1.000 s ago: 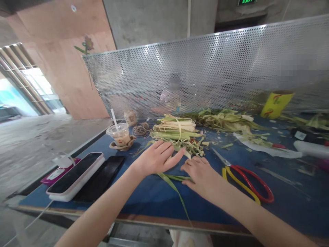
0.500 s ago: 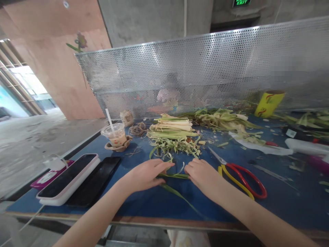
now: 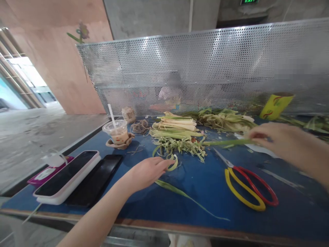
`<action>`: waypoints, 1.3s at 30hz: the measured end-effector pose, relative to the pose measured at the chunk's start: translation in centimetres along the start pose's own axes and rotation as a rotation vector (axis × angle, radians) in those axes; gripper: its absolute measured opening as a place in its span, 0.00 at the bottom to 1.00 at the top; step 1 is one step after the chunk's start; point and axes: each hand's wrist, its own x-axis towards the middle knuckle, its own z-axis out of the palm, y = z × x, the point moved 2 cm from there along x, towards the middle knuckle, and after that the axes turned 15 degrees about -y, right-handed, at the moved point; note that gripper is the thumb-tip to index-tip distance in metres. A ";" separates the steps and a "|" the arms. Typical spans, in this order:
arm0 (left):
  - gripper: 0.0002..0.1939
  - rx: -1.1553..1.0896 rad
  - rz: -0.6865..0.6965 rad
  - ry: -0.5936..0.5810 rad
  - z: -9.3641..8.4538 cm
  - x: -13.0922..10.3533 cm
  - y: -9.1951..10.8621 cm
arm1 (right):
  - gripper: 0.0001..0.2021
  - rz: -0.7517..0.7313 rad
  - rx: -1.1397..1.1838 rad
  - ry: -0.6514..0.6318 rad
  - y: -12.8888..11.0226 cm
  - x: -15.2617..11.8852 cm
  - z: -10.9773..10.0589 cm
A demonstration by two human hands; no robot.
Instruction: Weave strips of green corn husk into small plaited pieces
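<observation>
My left hand hovers low over the middle of the blue table, its fingers closed on a curled leaf strip. Below it lies a long thin green leaf that tapers toward the front right. On the right, my right hand, a little blurred, pinches the end of a straight green leaf strip; the strip's far tip points left at a heap of shredded, curled leaf pieces. Behind that heap is a stack of pale and green leaf strips. Scissors with red and yellow handles lie below my right hand.
A plastic drink cup with a straw, a twine coil and phones stand left. Loose leaves, a yellow roll and a thin blade-like strip are right. A perforated metal screen closes the back.
My right hand has moved away from my left, up and to the right, with a green leaf strip in it. My left hand has stayed nearly in place.
</observation>
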 end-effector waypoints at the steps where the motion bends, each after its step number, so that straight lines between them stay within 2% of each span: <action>1: 0.18 0.019 0.012 0.009 0.0 0.0 0.1 | 0.05 0.085 0.016 0.005 1.0 0.5 -0.4; 3: 0.17 0.057 0.037 0.029 0.0 0.1 0.5 | 0.02 0.191 0.063 -0.015 1.8 2.0 -0.8; 5: 0.17 0.089 0.052 0.039 0.1 0.1 0.8 | 0.04 0.172 0.115 -0.019 0.8 4.4 -0.6; 7: 0.17 0.092 0.059 0.035 0.3 0.2 1.0 | 0.11 0.091 0.204 -0.024 -1.4 7.5 0.1; 10: 0.17 0.045 0.066 0.020 0.7 0.1 0.7 | 0.13 0.014 0.226 -0.002 -5.7 11.7 1.8; 13: 0.16 0.005 0.062 0.059 0.8 -0.2 0.3 | 0.19 -0.116 0.253 -0.022 -9.7 13.2 3.1; 16: 0.15 0.010 0.071 0.198 0.5 -0.5 0.3 | 0.20 -0.317 0.317 -0.150 -12.1 11.5 3.5; 18: 0.14 0.038 0.100 0.333 0.1 -0.7 0.5 | 0.22 -0.547 0.477 -0.405 -12.7 9.3 3.8; 20: 0.15 0.063 0.136 0.475 -0.2 -1.0 0.7 | 0.26 -0.655 0.596 -0.545 -12.4 7.2 4.0; 23: 0.17 0.054 0.176 0.634 -0.4 -1.3 0.7 | 0.29 -0.625 0.792 -0.597 -11.6 5.3 4.5; 27: 0.16 0.039 0.153 0.720 -0.5 -1.1 0.7 | 0.22 -0.573 1.105 -0.668 -12.5 4.1 5.1; 30: 0.14 -0.063 0.102 0.739 -0.6 -0.7 1.0 | 0.18 -0.554 1.251 -0.628 -13.8 3.7 5.0; 35: 0.14 -0.380 0.019 0.679 -1.3 0.1 1.7 | 0.06 -0.468 1.252 -0.376 -14.4 3.8 3.8; 37: 0.14 -0.545 0.009 0.669 -2.0 0.7 2.0 | 0.06 -0.460 1.224 -0.283 -14.5 3.8 3.2; 39: 0.19 -0.797 0.022 0.656 -2.8 1.6 2.2 | 0.06 -0.461 1.190 -0.220 -14.8 3.7 2.5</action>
